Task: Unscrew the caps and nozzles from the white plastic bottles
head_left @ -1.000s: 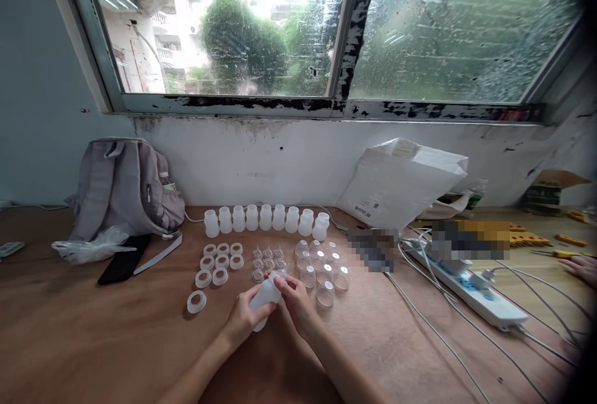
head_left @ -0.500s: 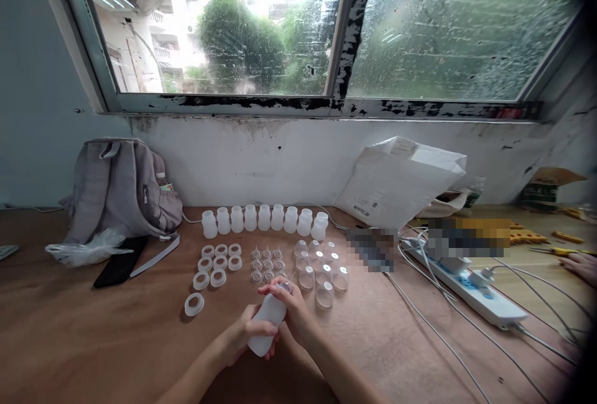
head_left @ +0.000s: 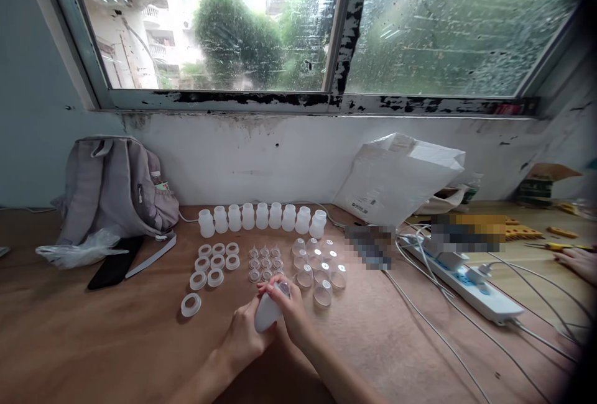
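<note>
Both hands are closed around a milky white baby bottle (head_left: 267, 313), held tilted above the near part of the table. My left hand (head_left: 246, 333) wraps its lower body. My right hand (head_left: 293, 312) grips the upper end, where a clear part shows between the fingers; most of the neck is hidden. Just beyond the hands stand small clear bottle nipples (head_left: 265, 263) in rows. To their left lie white screw rings (head_left: 217, 261), one ring (head_left: 191, 305) nearer me than the others. Clear domed caps (head_left: 321, 293) sit at the right.
Several white bottles (head_left: 262, 216) line up near the wall. A grey backpack (head_left: 112, 180), plastic bag (head_left: 79, 250) and black flat object (head_left: 114, 265) are at left. At right are a white bag (head_left: 401, 174), power strip (head_left: 485, 298) with cables, and another person's hand (head_left: 578, 262).
My left hand has shifted up along the bottle and covers more of its base. The bottle is still in both hands. The whole view has moved slightly.
</note>
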`<state>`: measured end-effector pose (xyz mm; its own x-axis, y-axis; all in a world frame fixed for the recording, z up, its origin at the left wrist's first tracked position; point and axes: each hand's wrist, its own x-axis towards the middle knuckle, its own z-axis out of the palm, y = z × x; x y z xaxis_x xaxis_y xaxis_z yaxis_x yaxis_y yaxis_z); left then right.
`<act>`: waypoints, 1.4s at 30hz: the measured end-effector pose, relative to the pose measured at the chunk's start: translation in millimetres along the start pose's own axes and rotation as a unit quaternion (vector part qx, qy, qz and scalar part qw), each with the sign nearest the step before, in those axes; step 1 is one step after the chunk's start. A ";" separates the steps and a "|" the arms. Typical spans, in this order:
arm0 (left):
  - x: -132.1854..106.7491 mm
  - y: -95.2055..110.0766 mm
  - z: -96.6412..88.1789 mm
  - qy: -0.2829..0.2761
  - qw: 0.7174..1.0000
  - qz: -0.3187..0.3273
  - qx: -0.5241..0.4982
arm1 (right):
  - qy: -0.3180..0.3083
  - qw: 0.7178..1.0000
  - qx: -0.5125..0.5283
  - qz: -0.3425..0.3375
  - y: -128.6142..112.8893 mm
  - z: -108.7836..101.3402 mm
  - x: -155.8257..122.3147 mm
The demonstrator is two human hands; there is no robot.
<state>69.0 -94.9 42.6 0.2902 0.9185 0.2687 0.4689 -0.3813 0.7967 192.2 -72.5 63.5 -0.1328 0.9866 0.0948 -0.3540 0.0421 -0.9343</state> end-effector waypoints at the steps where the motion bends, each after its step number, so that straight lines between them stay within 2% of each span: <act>1: 0.0 -0.8 -0.2 0.013 1.000 0.019 0.019 | -0.011 1.000 -0.019 -0.006 -2.0 -0.4 -0.4; 5: 3.4 -3.7 -3.2 0.055 0.992 0.062 0.093 | -0.020 0.986 -0.157 -0.062 -10.9 -3.1 -1.0; 9: 7.1 -2.2 -9.4 0.108 0.988 0.028 0.108 | 0.032 0.937 -0.299 -0.177 -18.1 -15.0 5.7; 11: 7.9 -0.2 -13.5 0.128 0.986 0.018 0.109 | 0.087 0.889 -0.389 -0.224 -20.0 -27.1 12.2; 13: 8.4 1.3 -17.4 0.142 0.984 0.019 0.106 | 0.148 0.817 -0.505 -0.237 -20.5 -41.7 18.6; 15: 8.8 1.7 -20.2 0.147 0.984 0.021 0.101 | 0.184 0.742 -0.612 -0.205 -20.1 -55.8 22.9; 17: 9.1 1.7 -21.7 0.145 0.984 0.027 0.099 | 0.188 0.686 -0.684 -0.162 -19.3 -66.2 24.5; 19: 9.2 1.7 -22.1 0.142 0.984 0.034 0.102 | 0.165 0.658 -0.723 -0.130 -18.4 -71.3 24.2; 21: 9.3 2.0 -21.9 0.138 0.984 0.037 0.108 | 0.136 0.652 -0.737 -0.115 -17.0 -71.5 23.0; 24: 9.7 1.6 -21.5 0.137 0.982 0.031 0.124 | 0.104 0.664 -0.730 -0.121 -13.2 -67.4 21.3; 28: 10.8 -1.8 -21.3 0.148 0.976 0.035 0.153 | 0.061 0.706 -0.691 -0.141 -9.4 -63.0 20.3; 30: 11.3 -3.8 -21.7 0.155 0.973 0.043 0.167 | 0.071 0.742 -0.650 -0.147 -11.4 -61.5 21.2; 32: 11.6 -5.4 -22.3 0.159 0.969 0.049 0.182 | 0.123 0.796 -0.570 -0.162 -16.3 -59.8 23.2; 35: 11.9 -6.6 -23.1 0.159 0.965 0.053 0.203 | 0.208 0.883 -0.379 -0.184 -24.1 -57.8 26.6; 37: 11.9 -6.7 -23.2 0.160 0.963 0.056 0.211 | 0.218 0.925 -0.257 -0.176 -26.8 -57.1 28.1; 39: 11.9 -6.7 -23.0 0.161 0.962 0.057 0.215 | 0.204 0.950 -0.180 -0.154 -27.1 -56.4 28.5; 42: 11.9 -6.7 -22.8 0.159 0.962 0.059 0.216 | 0.174 0.964 -0.161 -0.123 -26.6 -53.1 26.6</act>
<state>50.2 -79.0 52.8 0.1238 0.8259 0.5500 0.7709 -0.4290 0.4708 247.2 -39.0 72.6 0.2570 0.9312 0.2584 -0.0230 0.2732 -0.9617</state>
